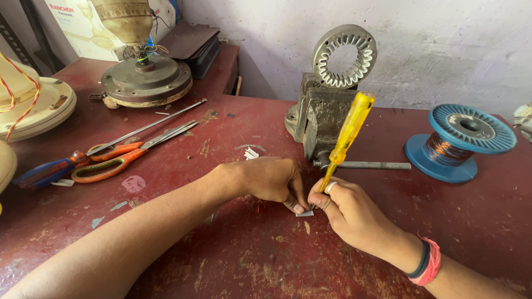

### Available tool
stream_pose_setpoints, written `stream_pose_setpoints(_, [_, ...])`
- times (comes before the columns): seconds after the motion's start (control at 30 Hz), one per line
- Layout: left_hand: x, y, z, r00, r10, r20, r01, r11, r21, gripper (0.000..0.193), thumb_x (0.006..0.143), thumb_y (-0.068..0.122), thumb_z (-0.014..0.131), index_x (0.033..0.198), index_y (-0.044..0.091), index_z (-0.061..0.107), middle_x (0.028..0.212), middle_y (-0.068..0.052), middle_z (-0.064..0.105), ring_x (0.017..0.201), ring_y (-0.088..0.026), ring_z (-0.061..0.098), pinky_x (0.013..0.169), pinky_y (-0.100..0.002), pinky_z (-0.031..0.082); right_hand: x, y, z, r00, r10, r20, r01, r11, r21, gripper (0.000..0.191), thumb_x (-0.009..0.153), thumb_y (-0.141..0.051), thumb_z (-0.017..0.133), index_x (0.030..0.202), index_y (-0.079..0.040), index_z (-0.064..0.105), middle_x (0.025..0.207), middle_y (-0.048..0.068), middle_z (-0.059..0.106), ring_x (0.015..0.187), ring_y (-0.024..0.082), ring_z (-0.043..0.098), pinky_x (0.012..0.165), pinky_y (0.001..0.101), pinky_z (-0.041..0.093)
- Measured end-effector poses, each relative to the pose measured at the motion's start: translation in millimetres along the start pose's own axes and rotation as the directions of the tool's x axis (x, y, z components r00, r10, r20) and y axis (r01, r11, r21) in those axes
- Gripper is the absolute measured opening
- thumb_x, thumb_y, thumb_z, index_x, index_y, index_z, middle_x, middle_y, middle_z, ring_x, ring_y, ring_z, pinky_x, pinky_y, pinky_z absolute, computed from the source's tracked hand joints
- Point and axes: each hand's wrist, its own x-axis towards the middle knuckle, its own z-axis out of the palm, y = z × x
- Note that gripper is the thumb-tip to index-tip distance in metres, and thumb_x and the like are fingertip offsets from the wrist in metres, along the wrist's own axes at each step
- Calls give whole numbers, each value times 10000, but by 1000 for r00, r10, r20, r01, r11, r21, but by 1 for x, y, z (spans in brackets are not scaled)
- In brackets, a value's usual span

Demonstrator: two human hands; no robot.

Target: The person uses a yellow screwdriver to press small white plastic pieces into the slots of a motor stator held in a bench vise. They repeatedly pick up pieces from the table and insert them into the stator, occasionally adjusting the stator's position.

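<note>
My right hand (349, 213) grips a screwdriver (348, 133) with a yellow translucent handle, held nearly upright with its tip down on the red table (249, 260). My left hand (271, 180) presses a small pale strip of paper (305, 212) flat against the table with thumb and fingertips, right beside the screwdriver tip. The two hands touch over the strip. A ring sits on a right finger and red and black bands circle the right wrist.
A grey bench vise (321, 119) holding a ring-shaped motor stator (344, 56) stands just behind my hands. A blue spool of copper wire (457, 141) is at right. Orange-handled scissors (130, 152), a long screwdriver (100, 152) and a fan motor (146, 80) lie at left.
</note>
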Motion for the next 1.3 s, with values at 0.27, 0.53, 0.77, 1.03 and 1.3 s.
stream_pose_setpoints(0.27, [-4, 3, -1, 1000, 10, -14, -10, 1000, 14, 238, 780, 335, 816, 1007, 265, 831, 929, 37, 822, 874, -132, 767, 803, -329, 560, 0, -4, 4, 998, -50, -34, 49, 998, -31, 72, 903, -16, 658, 863, 43, 666, 809, 135, 716, 675, 266, 704, 619, 352, 547])
stream_pose_setpoints(0.53, [-9, 7, -1, 997, -64, -43, 65, 998, 26, 237, 777, 345, 810, 1001, 271, 830, 942, 29, 817, 910, -154, 766, 829, -333, 562, -2, -2, 5, 990, -138, -38, 137, 990, -33, 75, 905, 6, 656, 838, 36, 668, 811, 130, 716, 691, 266, 713, 617, 352, 556])
stream_pose_setpoints(0.77, [-11, 9, 0, 997, -50, -57, 51, 999, 19, 250, 771, 353, 809, 1014, 297, 824, 949, 43, 813, 911, -155, 764, 836, -336, 558, -4, -2, 6, 992, -61, -114, 63, 998, 13, 55, 906, 4, 655, 873, 40, 677, 794, 120, 728, 649, 219, 708, 592, 332, 538])
stream_pose_setpoints(1.03, [-10, 8, -1, 997, -56, -51, 57, 998, 19, 235, 762, 344, 820, 991, 295, 831, 930, 41, 818, 909, -145, 767, 840, -329, 563, -2, -1, 7, 998, 0, -65, 2, 1000, 30, 69, 914, -11, 651, 875, 39, 678, 776, 124, 724, 635, 212, 681, 599, 329, 532])
stream_pose_setpoints(1.3, [-7, 8, 1, 994, -84, -65, 86, 996, 27, 233, 754, 373, 821, 975, 303, 837, 923, 44, 819, 908, -151, 765, 838, -339, 563, -1, -2, 6, 997, -6, -71, 9, 999, 31, 77, 907, -20, 666, 864, 41, 686, 794, 122, 737, 651, 213, 711, 602, 329, 545])
